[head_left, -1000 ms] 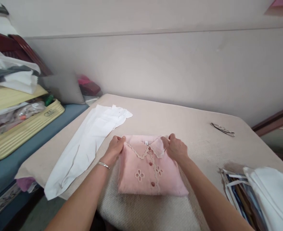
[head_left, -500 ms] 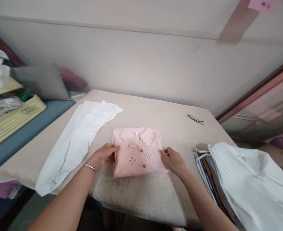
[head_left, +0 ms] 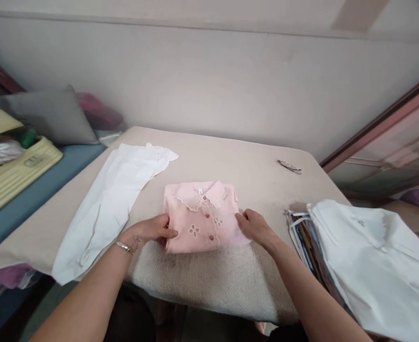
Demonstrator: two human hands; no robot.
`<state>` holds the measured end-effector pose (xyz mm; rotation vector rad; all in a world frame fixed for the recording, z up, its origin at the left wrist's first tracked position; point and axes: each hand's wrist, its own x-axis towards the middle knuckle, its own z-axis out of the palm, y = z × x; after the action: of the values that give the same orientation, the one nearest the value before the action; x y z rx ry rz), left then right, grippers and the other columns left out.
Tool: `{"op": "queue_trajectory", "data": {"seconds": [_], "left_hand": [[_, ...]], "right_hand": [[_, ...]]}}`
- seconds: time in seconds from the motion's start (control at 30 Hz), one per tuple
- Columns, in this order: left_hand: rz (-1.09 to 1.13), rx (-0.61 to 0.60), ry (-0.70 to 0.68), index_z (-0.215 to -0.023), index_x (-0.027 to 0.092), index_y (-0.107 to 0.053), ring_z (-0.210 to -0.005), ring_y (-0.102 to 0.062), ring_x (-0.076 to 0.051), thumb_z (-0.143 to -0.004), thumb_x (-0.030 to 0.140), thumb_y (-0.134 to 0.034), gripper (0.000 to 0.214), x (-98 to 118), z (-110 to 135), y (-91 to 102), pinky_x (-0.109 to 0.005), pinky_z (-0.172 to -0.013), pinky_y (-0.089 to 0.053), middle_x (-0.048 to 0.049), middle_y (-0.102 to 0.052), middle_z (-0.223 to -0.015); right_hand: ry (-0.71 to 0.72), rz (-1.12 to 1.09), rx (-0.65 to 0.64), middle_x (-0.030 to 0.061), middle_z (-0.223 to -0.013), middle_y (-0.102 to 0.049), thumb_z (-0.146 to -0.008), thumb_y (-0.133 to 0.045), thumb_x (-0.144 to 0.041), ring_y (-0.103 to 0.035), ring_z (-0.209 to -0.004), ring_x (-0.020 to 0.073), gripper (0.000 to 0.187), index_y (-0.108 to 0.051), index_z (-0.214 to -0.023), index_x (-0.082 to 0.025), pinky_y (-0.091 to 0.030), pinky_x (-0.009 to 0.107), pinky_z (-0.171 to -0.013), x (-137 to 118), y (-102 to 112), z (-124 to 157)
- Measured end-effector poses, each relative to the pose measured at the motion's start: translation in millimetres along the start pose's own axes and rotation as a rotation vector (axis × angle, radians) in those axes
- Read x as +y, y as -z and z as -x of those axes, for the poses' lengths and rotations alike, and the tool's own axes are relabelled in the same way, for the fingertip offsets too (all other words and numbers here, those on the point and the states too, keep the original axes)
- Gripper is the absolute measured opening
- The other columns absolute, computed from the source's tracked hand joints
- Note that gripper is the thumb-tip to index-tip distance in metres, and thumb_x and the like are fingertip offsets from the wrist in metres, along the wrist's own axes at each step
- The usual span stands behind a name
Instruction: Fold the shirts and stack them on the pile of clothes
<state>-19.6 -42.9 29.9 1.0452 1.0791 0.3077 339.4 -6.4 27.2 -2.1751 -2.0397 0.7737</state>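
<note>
A folded pink blouse [head_left: 195, 216] with a scalloped collar, dark pink buttons and cut-out flower embroidery lies on the cloth-covered table [head_left: 213, 280], collar toward the wall. My left hand [head_left: 156, 229], with a silver bangle at the wrist, grips the blouse's left edge, thumb on top and fingers partly hidden beneath. On the opposite edge, my right hand [head_left: 254, 227] pinches the fabric between thumb and fingers. Left of the blouse a white garment [head_left: 106, 204] is spread lengthwise across the table.
At the right stands a stack of folded clothes [head_left: 312, 251] topped by a white shirt [head_left: 376, 266]. Eyeglasses [head_left: 290, 166] lie near the table's far right. A grey cushion [head_left: 49, 116] and a yellow basket [head_left: 24, 175] sit on the left, and a wall [head_left: 209, 85] rises behind the table.
My left hand has shifted its hold slightly toward the blouse's near left corner. Both hands still hold the blouse, and the whole view has tilted a little.
</note>
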Motion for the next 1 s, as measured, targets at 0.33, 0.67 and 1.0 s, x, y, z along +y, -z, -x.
{"op": "queue_trajectory", "data": {"seconds": [0.33, 0.67, 1.0], "left_hand": [[0.016, -0.001, -0.02, -0.106, 0.014, -0.072, -0.103, -0.069, -0.027, -0.059, 0.033, -0.093, 0.055, -2, 6, 7.7, -0.029, -0.077, -0.057, -0.0109, -0.076, -0.11], [-0.171, -0.111, 0.116, -0.092, 0.018, -0.077, -0.079, -0.075, -0.023, -0.07, 0.039, -0.084, 0.031, -3, 26, 22.0, -0.031, -0.073, -0.059, -0.01, -0.078, -0.089], [-0.162, 0.533, 0.101, -0.065, 0.017, -0.062, -0.059, -0.069, -0.02, -0.081, 0.043, -0.069, 0.032, -2, 9, 32.8, -0.027, -0.056, -0.05, -0.011, -0.073, -0.067]], "right_hand": [[-0.058, 0.144, -0.164, 0.0203, -0.11, -0.072, -0.102, -0.046, -0.032, -0.068, -0.102, 0.0294, 0.027, -0.065, -0.105, -0.014, -0.042, 0.034, -0.077, -17, -15, 14], [0.122, -0.253, -0.508, 0.0074, -0.078, -0.065, -0.094, -0.054, -0.052, -0.061, -0.066, 0.0187, 0.037, -0.06, -0.08, -0.018, -0.042, 0.028, -0.056, 17, 6, 19], [0.166, -0.247, -0.517, 0.0024, -0.069, -0.066, -0.081, -0.066, -0.041, -0.063, -0.061, 0.0176, 0.023, -0.054, -0.078, -0.021, -0.041, 0.026, -0.057, 27, 10, 17]]}}
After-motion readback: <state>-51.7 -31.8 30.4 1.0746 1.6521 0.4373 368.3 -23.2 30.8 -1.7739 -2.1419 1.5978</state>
